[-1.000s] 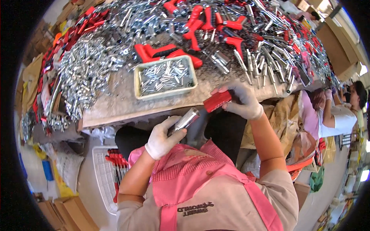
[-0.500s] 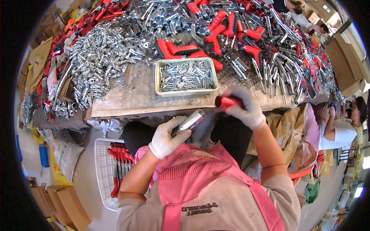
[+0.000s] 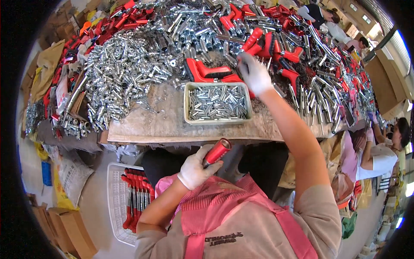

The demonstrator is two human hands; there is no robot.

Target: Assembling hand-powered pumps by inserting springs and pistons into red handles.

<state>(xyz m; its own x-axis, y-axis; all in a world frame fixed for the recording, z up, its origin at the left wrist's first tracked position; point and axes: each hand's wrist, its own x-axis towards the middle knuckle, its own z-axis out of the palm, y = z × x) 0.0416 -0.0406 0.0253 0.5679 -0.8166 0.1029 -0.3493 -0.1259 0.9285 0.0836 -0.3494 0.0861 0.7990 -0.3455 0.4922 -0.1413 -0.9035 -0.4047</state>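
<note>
My gloved left hand [image 3: 199,169] is wrapped round a red sleeve [image 3: 218,151], held tilted above my lap with its round end pointing up and right. A metallic ring shows at that end. My gloved right hand [image 3: 255,74] is stretched across the bench, over the far right corner of a pale tray [image 3: 186,110] with small metal pins [image 3: 217,102]. Its fingers point into the pile of parts and are partly shaded, so what they touch is hidden. Beside it lie red and black angled handles [image 3: 215,72] and thin dark wire springs.
Shiny metal fittings [image 3: 118,71] are heaped at the left. Metal rods [image 3: 321,101] lie at the right, with tubes behind. A white basket [image 3: 113,194] of red-handled tools stands on the floor at my left. Other people work at the far right.
The red sleeve has gone from my right hand onto the metal tube in my left hand. My right hand has moved forward, away from me, to the parts pile.
</note>
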